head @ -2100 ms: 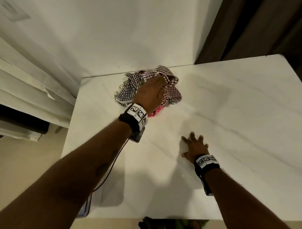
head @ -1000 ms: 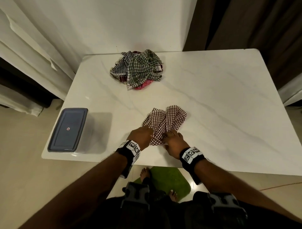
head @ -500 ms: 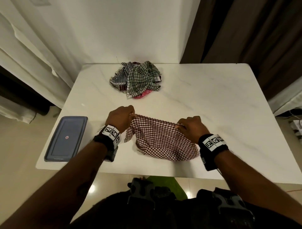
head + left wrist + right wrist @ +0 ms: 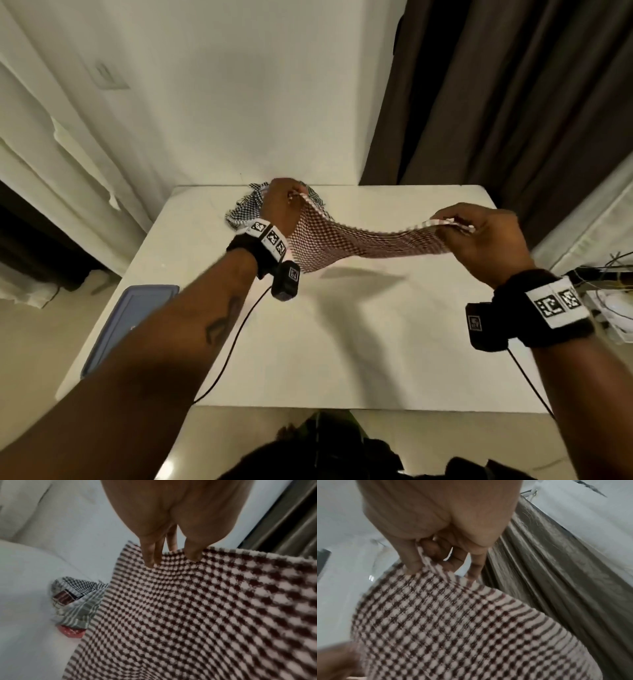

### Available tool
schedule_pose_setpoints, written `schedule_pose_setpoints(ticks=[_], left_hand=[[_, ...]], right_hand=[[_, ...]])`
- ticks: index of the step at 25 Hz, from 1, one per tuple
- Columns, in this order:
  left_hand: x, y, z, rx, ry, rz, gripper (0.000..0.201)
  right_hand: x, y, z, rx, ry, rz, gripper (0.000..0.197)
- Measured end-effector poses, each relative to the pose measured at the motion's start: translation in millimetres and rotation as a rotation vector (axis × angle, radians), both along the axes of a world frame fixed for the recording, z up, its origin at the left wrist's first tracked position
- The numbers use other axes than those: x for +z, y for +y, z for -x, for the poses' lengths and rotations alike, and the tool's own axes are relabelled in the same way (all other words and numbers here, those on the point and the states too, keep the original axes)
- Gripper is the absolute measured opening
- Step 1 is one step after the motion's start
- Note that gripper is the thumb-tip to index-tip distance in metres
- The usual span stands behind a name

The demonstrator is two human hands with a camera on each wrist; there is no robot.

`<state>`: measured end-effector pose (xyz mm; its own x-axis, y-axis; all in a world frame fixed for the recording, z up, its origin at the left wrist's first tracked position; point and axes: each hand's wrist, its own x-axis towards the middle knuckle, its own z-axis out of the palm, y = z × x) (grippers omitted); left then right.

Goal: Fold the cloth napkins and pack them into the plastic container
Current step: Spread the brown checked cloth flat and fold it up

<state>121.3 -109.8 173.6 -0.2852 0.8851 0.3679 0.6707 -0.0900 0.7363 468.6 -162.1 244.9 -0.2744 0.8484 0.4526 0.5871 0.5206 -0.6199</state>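
Maroon-checked cloth napkin (image 4: 359, 243) hung unfolded, pinched between left hand (image 4: 279, 202) and right hand (image 4: 486, 233); heaped checked napkins (image 4: 77, 599) and lidded plastic container (image 4: 126, 322) awaited.

Maroon-and-white checked cloth napkin (image 4: 356, 245): lifted off the table since half a second ago, stretched between my left hand (image 4: 279, 202) and right hand (image 4: 479, 236), both raised and spread wider.

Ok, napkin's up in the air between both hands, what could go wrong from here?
The left hand and right hand only pinch the edge of the red checked napkin, so a corner may slip. It hangs near the pile of napkins and could drag it. The plastic container still looks lidded.
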Motion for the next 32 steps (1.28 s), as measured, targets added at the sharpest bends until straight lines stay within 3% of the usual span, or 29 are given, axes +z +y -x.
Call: schedule_pose_setpoints(ticks=[2,4,7,9,10,13,16,18,20,22,23,25,28,32], left_hand=[[2,4,9,0.007,-0.01,-0.027,0.026],[-24,2,34,0.036,0.099,0.041,0.026],[-90,-24,72,-0.01,0.39,0.444,0.036],[-129,-61,73,0.05,0.428,0.743,0.041],[-141,-85,63,0.055,0.426,0.808,0.041],[-178,-153,23,-0.142,0.385,0.844,0.043],[-201,-210,-22,-0.399,0.366,0.861,0.066],[-209,-227,-47,-0.428,0.321,0.812,0.074],[-211,-227,-60,-0.345,0.19,0.743,0.062],[-216,-222,-58,-0.304,0.136,0.693,0.037],[-219,-221,-55,-0.301,0.163,0.675,0.027],[-221,-222,-49,-0.278,0.175,0.663,0.014],[-218,-226,-37,-0.204,0.123,0.652,0.015],[-213,-239,-32,-0.207,0.125,0.666,0.016]], right_hand=[[6,-34,8,0.161,-0.065,0.081,0.007],[-15,-59,24,0.332,-0.193,0.186,0.012],[-96,-83,68,0.518,-0.433,0.318,0.027],[-163,-93,97,0.573,-0.554,0.46,0.033],[-193,-96,108,0.583,-0.612,0.522,0.035],[-252,-99,122,0.56,-0.698,0.653,0.039],[-268,-97,125,0.538,-0.632,0.706,0.035],[-266,-98,128,0.573,-0.546,0.705,0.037],[-265,-103,124,0.563,-0.407,0.722,0.041],[-269,-110,113,0.49,-0.302,0.729,0.048],[-275,-113,105,0.466,-0.331,0.713,0.055],[-289,-121,83,0.448,-0.59,0.646,0.075],[-314,-129,45,0.337,-1.007,0.569,0.087],[-334,-133,11,0.333,-0.981,0.457,0.068]])
